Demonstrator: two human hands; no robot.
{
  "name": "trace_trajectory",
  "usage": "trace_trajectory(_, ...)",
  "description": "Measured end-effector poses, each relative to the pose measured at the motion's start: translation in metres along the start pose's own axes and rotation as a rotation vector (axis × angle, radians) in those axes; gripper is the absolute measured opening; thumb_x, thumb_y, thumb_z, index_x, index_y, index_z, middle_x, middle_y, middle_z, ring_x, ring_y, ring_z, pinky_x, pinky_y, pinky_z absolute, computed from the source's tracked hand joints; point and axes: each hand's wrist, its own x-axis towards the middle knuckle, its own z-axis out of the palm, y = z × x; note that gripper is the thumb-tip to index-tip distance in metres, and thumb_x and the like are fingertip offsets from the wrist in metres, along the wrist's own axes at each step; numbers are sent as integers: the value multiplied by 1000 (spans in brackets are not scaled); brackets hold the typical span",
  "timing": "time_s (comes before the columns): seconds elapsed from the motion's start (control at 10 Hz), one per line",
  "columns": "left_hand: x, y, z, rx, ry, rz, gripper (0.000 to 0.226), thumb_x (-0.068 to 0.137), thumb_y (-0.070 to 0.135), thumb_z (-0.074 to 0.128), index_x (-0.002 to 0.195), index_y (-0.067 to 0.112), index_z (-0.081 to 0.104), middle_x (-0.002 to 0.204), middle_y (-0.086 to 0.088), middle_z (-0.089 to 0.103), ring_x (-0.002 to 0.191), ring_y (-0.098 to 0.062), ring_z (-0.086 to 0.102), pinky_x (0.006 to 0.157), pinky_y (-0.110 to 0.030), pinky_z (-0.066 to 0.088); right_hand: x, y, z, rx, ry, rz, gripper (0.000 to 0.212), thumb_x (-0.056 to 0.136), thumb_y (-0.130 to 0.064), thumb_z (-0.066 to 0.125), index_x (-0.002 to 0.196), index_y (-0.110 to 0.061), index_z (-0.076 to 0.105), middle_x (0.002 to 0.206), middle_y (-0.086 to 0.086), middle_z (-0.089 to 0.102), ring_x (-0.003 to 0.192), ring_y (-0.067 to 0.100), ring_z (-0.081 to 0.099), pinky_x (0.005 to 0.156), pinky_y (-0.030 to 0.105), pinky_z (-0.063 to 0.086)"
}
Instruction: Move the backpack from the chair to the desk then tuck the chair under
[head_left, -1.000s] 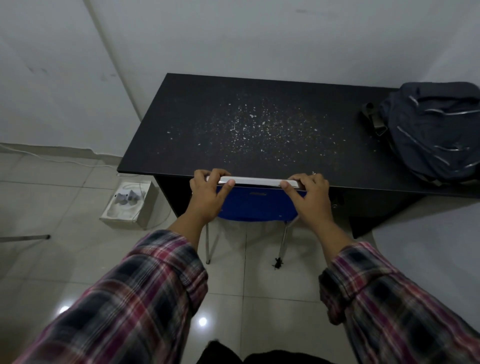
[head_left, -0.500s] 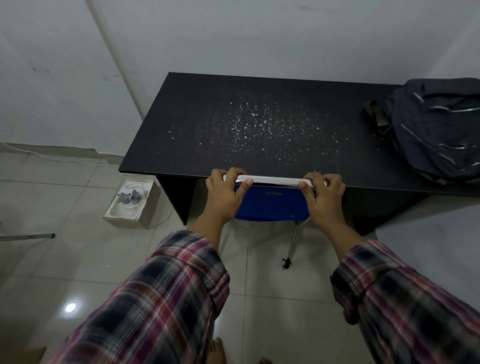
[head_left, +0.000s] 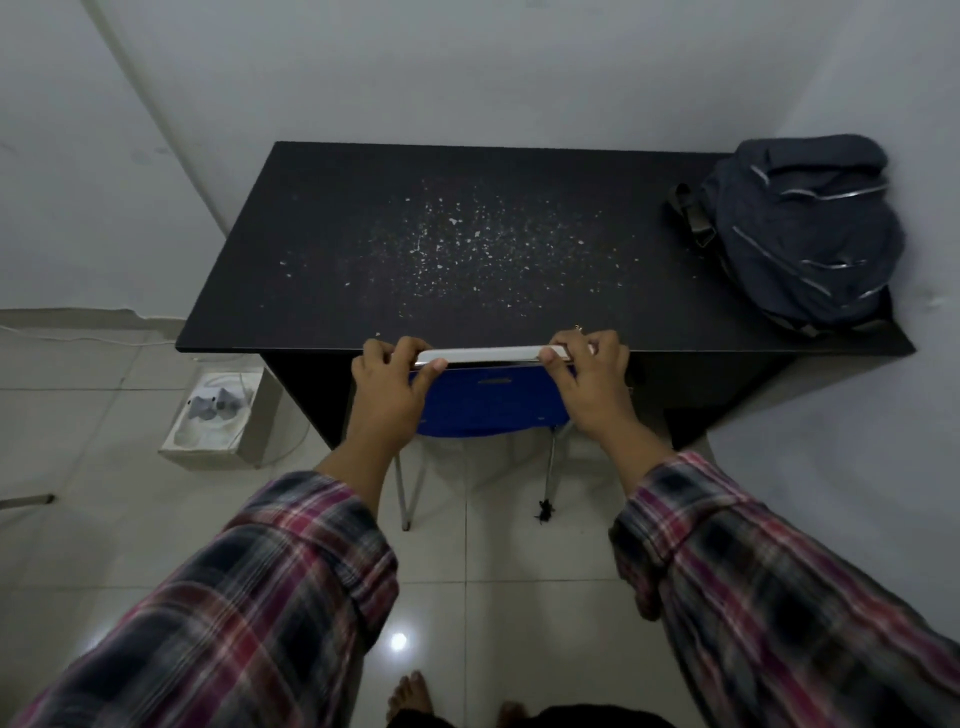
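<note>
A dark blue backpack (head_left: 800, 234) lies on the right end of the black desk (head_left: 322, 249), against the wall. The blue chair (head_left: 488, 402) with a metal frame stands at the desk's front edge, its seat hidden under the top and its backrest touching the edge. My left hand (head_left: 387, 387) grips the left end of the silver top rail of the backrest. My right hand (head_left: 589, 382) grips the right end of the same rail. Both arms wear plaid sleeves.
White specks are scattered over the middle of the desk top. A white box (head_left: 221, 418) with cables sits on the tiled floor left of the desk. Walls close off the back and the right side. My bare toes (head_left: 410, 693) show at the bottom.
The chair has slid further under the desk, its backrest now against the front edge. Both hands stayed on the top rail, and I have stepped closer.
</note>
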Motion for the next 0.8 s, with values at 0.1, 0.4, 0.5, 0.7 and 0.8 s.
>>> trace_trajectory(0.1,-2,-14,-13,31,27,10,34,91,50,49,112,24,56,106,1,34,109,-26,38,91,-33,34,-10,-14,13,-17,30,3,40,91,-61,37,109,-30,56,114,4,37,107,24,35,89,39,45)
trace_trajectory(0.4,22,-23,-31,20,-93,-40,30,93,47,48,116,28,54,121,-7,37,119,-30,35,99,-35,32,3,-29,30,-42,42,24,40,91,-63,35,109,-32,53,117,5,36,108,23,34,89,46,48)
trace_trajectory(0.5,23,-23,-33,12,-128,-48,32,94,47,47,120,29,53,127,-9,36,123,-30,32,100,-33,29,3,-28,32,-47,52,18,40,89,-65,34,108,-34,51,118,3,34,110,22,33,87,43,48)
trace_trajectory(0.7,18,-12,-42,20,-200,-84,32,95,48,44,122,33,50,135,-9,31,129,-33,28,106,-46,33,2,-31,22,-83,-50,17,33,89,-67,33,105,-42,45,112,-6,26,106,15,27,86,40,42)
trace_trajectory(0.8,17,0,-53,146,-263,-103,37,94,53,42,126,35,46,140,-9,29,133,-35,26,108,-54,30,2,-40,8,-170,-141,54,36,90,-66,31,111,-40,44,121,1,35,116,25,36,95,49,41)
